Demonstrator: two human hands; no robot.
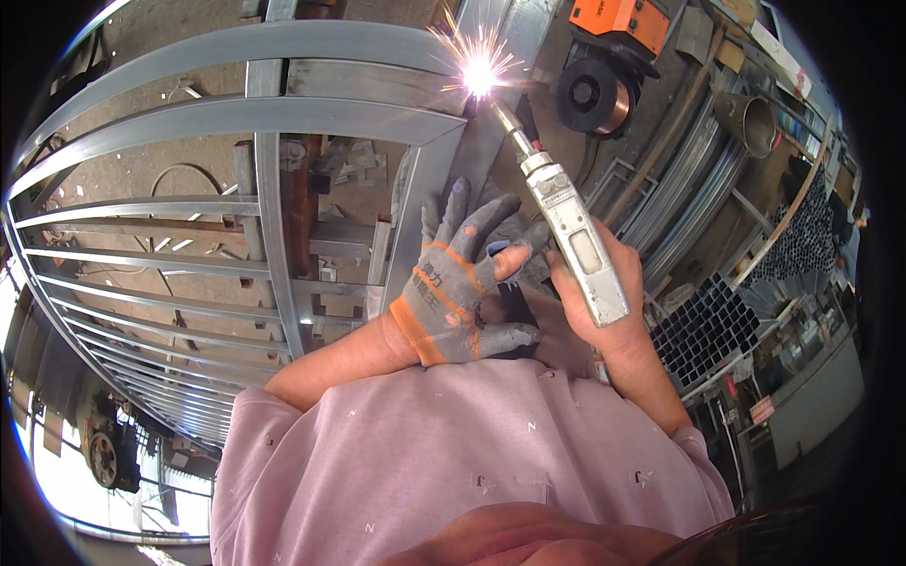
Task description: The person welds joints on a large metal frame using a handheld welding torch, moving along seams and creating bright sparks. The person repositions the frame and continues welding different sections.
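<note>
My bare right hand (623, 283) is wrapped round a pale metal handheld welding gun (569, 217). Its slim nozzle points up and to the left, away from my body. A bright white-pink flash with flying sparks (481, 77) burns at the tip, against a metal frame (429, 179) of square tubes, and the glare hides the joint itself. My left hand (448, 292) wears a worn grey glove with orange trim, torn at one finger. Its fingers are spread, close beside the frame's near corner. Whether they touch the tube I cannot tell.
Long barred sections of the frame (179, 307) stretch to the left. An orange machine (623, 24) with a spool of copper-coloured wire (595, 94) stands at the upper right. Bundled metal tubes (708, 325) are stacked at the right. Scraps lie on the floor.
</note>
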